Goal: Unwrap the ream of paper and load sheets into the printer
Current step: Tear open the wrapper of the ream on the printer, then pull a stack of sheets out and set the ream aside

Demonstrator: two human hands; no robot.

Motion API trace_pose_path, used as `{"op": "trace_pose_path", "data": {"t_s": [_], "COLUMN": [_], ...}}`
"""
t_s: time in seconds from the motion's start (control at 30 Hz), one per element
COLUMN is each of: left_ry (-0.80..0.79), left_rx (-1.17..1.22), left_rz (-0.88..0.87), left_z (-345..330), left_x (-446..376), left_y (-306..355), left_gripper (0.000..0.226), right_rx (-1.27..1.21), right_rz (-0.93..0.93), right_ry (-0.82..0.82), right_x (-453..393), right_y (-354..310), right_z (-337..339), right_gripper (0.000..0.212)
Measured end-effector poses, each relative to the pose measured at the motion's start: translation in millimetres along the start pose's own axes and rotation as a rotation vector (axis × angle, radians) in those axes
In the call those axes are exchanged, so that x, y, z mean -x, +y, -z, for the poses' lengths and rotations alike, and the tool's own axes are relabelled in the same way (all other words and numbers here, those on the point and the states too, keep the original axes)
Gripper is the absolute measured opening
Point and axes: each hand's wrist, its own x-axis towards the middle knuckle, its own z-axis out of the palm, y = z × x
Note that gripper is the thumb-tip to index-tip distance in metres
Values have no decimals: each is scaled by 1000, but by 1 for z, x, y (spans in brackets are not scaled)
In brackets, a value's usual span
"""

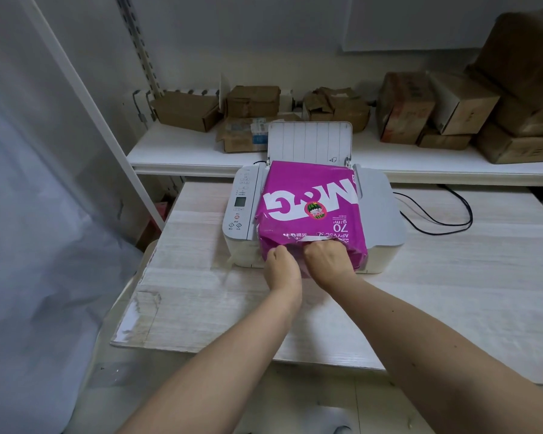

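Lying flat on top of a white desktop printer (380, 214), with white lettering upside down toward the camera, a ream of paper in a glossy magenta wrapper (308, 208), its far edge against the foot of the upright white rear paper support (309, 142). Gripping the near end of that wrapper, both bare hands side by side, almost touching. Curled into a fist on the wrapper's lower near edge, the left hand (281, 261), fingers closed tight on a fold of the magenta film. Just beside it and a little higher, the right hand (325, 256), knuckles up, fingers bunched together and pinching the wrapper where a torn white strip (309, 238) shows along the seam. Crumpled and puckered around both fists, the near end of the wrapper; smooth and taut over the rest of the ream. Standing on a pale wood-grain tabletop (452, 277), the printer, its control panel with small grey screen (240, 202) exposed to the left of the ream. Trailing from the printer's right side across the table, a black cable (445, 220). Behind, on a white shelf (182, 151), a row of brown cardboard boxes (402, 108), well apart from the hands.
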Motion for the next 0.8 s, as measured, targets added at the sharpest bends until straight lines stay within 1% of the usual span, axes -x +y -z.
{"op": "trace_pose_path", "data": {"t_s": [0.03,0.07,0.1,0.17,0.2,0.3,0.4,0.47,0.5,0.67,0.8], "left_ry": [-31,-76,-130,-195,-216,-239,-255,-259,-265,-321,-434], "left_rx": [82,159,231,323,350,394,418,440,456,537,540], "left_rz": [86,163,224,297,316,337,341,349,350,414,448], "left_z": [-1,-2,-1,0,0,-2,-5,-5,-5,-4,2], "left_x": [1,2,3,-5,-8,-10,-9,-8,-9,-4,1], "left_y": [3,5,8,10,10,11,9,9,9,12,21], "left_gripper": [27,28,31,37,39,41,44,45,48,75,76], "right_rx": [-45,-90,-156,-194,-216,-219,-172,-123,-107,-43,-50], "right_rz": [-34,-66,-51,-2,9,30,53,59,48,69,103], "right_ry": [53,66,45,21,23,32,123,174,177,263,300], "right_x": [-2,-2,-3,-2,-2,2,14,22,27,46,55], "right_y": [1,2,2,3,4,5,-2,-4,-4,4,14], "right_z": [-2,-3,-2,-5,-7,-9,-10,-18,-21,-19,-8], "right_gripper": [10,11,4,20,25,25,10,26,28,27,30]}}
